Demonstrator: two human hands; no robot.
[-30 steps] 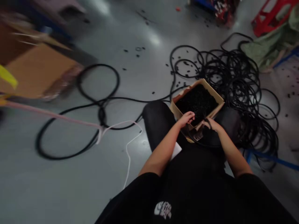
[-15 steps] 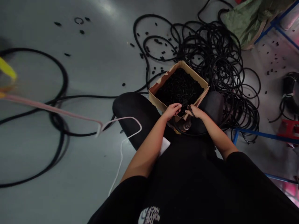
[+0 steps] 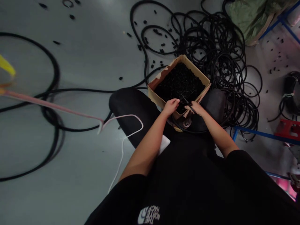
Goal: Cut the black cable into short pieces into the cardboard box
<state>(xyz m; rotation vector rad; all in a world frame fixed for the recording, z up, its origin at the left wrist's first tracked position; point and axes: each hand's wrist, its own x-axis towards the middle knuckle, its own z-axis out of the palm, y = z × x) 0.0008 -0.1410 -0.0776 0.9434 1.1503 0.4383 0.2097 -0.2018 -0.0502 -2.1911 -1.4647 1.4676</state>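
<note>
A grey floor (image 3: pixel 82 162) with tangled black hose (image 3: pixel 214 43) surrounds an open cardboard box (image 3: pixel 156 96) of small black pieces (image 3: pixel 179 79) between the person's knees (image 3: pixel 127 100). The right hand's (image 3: pixel 198 108) fingers close around a slim dark tool (image 3: pixel 191 107) over the box's near corner, its long axis slanting away and leftward, tip toward the pieces. The left hand's (image 3: pixel 171 106) fingers bend inward beside it; whether they grip something cannot be told.

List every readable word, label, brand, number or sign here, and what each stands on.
"THE NORTH HAC…" (last letter unclear): white chest print on the black fabric short-sleeved shirt.
Pale patch by the open brown cardboard box: too small and blurred to read.
No other text can be read.
</note>
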